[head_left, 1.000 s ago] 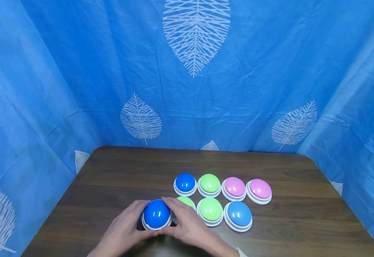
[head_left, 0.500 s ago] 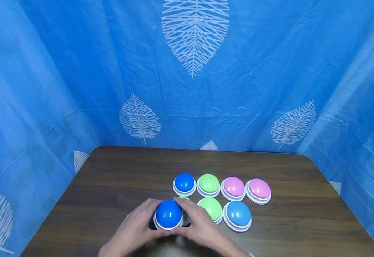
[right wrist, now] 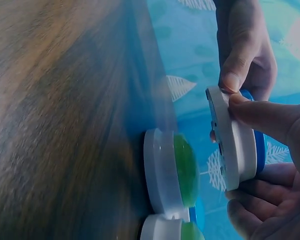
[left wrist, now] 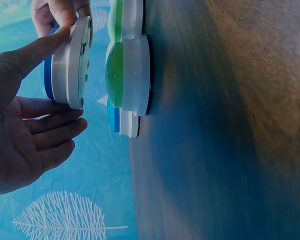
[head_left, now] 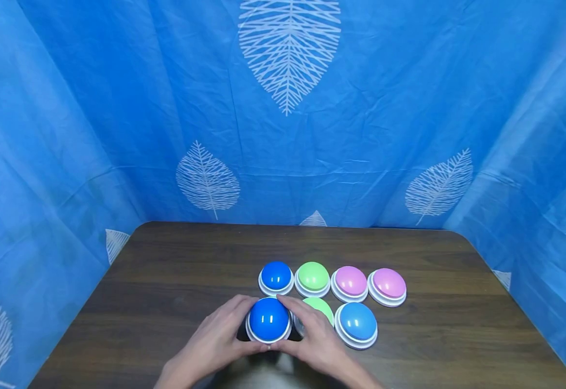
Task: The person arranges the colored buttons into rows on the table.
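A dark blue push button (head_left: 269,319) with a round white base is held between my two hands. My left hand (head_left: 220,335) grips its left side and my right hand (head_left: 314,329) its right, thumbs meeting at the near edge. Both wrist views show the button raised above the table, its flat underside (left wrist: 83,65) facing down. Beneath and beyond it stand a green button (left wrist: 116,75) and, partly covered by my right hand, another green button (head_left: 323,308). The first of these is hidden behind the held button in the head view.
Behind stands a row: a dark blue button (head_left: 276,276), a green button (head_left: 312,276) and two pink buttons, one pink button (head_left: 351,281) beside the other pink button (head_left: 389,283). A lighter blue button (head_left: 358,321) ends the front row. The brown wooden table (head_left: 176,270) meets a blue curtain (head_left: 283,189).
Both hands have carried the dark blue button to the right, over the left end of the front row. The other buttons keep their places; the head view has shifted slightly.
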The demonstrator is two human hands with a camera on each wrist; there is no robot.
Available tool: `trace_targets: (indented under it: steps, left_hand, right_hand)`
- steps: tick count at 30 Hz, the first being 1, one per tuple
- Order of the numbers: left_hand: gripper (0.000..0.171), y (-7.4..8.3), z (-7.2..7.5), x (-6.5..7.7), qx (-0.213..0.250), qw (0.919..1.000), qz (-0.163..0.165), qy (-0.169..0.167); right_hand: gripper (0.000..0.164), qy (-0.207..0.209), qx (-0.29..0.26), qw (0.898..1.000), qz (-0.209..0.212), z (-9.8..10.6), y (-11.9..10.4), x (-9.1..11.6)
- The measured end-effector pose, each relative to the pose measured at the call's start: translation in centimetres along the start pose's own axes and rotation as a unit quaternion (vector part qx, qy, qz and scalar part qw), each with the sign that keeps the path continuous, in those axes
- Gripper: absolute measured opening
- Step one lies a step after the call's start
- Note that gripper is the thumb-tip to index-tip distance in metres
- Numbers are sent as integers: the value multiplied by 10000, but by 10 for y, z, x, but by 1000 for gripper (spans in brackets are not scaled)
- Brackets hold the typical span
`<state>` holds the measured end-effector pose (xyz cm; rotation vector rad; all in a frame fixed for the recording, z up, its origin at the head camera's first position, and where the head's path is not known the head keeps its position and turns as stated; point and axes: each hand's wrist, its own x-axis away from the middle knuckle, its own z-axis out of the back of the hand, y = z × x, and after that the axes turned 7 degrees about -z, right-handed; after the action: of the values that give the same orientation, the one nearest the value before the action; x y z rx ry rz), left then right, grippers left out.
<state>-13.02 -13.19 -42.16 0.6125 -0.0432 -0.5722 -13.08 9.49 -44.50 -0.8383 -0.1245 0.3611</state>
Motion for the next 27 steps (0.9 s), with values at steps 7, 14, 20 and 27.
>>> trace_targets:
  steps: [7,14,20,27]
  left_hand:
    - [75,6,-4,-8,-86,9997,-186,-131]
    - [76,10,-9,-15,-209,9992,-268,-208]
    - [77,14,-15,-24,-231,9984,-389,-326]
    - [75,23,-23,-39,-419,9967,-453,-536]
  right_hand:
    - [79,86,-70,9999,-83,8,6,6]
    - [77,190,-9,9998,-42,13,11,11]
    - [77,363,-8,9992,-148,18,19,18]
    - [75,692,78,9971,-291,25,29,27]
